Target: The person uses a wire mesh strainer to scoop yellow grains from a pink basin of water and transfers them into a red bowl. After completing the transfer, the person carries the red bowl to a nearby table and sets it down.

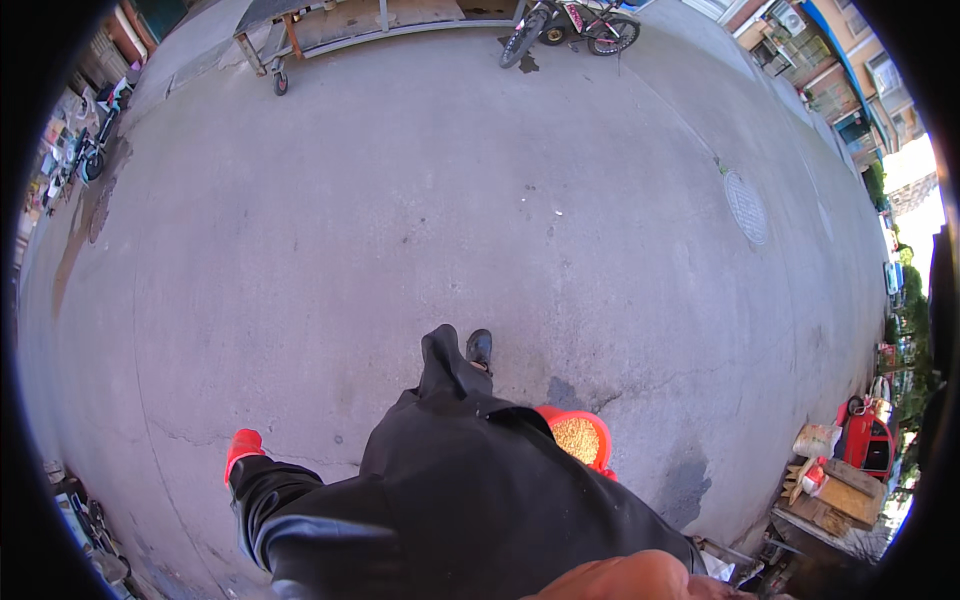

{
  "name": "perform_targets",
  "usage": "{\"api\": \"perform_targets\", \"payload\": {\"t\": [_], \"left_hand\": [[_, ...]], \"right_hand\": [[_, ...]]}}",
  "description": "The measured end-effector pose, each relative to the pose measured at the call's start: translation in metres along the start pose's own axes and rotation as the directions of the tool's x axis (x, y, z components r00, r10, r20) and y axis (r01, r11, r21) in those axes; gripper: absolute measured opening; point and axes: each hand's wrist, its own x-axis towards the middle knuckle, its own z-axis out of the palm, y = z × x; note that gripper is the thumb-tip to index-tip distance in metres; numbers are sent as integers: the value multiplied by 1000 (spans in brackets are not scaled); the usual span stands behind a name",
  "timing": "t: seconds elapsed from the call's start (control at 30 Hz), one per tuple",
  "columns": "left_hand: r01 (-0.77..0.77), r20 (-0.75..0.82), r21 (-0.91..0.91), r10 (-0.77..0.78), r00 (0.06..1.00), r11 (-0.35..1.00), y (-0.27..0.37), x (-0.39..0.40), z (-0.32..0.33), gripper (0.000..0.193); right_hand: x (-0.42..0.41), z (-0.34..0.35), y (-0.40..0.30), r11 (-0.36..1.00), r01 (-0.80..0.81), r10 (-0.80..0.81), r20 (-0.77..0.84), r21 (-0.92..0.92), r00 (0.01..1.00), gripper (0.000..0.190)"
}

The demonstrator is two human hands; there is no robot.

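A red glove covers my left hand point(244, 448), which hangs out to the left over the concrete, away from any object; its fingers are too hard to make out. On the other side, a red bucket point(604, 439) of yellow grains or beans point(576, 439) is at my right side, partly behind my black apron. A small piece of my red-gloved right hand point(609, 474) shows at the bucket's near edge, gripping it; the rest is hidden. The dark apron point(465, 480) covers much of the lower view, and one black shoe point(479, 347) is on the ground in front of it.
Ahead stands a wheeled metal-framed table point(360, 36), with a bicycle point(570, 30) to its right. A manhole cover point(745, 207) lies in the concrete at right. Wooden boards point(847, 491) and a red vehicle point(870, 442) are at lower right, parked scooters point(90, 154) at far left.
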Motion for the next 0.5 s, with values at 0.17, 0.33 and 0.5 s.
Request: {"api": "perform_targets", "payload": {"t": [0.17, 0.33, 0.5], "left_hand": [[-125, -28, -242, 121, 992, 962, 83, 96, -191, 62], [-401, -434, -762, 60, 899, 508, 241, 184, -528, 32], [-541, -555, -832, 151, 818, -122, 382, 120, -828, 32]], "right_hand": [[0, 221, -25, 996, -30, 34, 41, -89, 999, 35], [-23, 457, -54, 986, -1, 21, 120, -166, 993, 37], [-22, 673, -69, 980, 11, 18, 143, -198, 990, 38]]}}
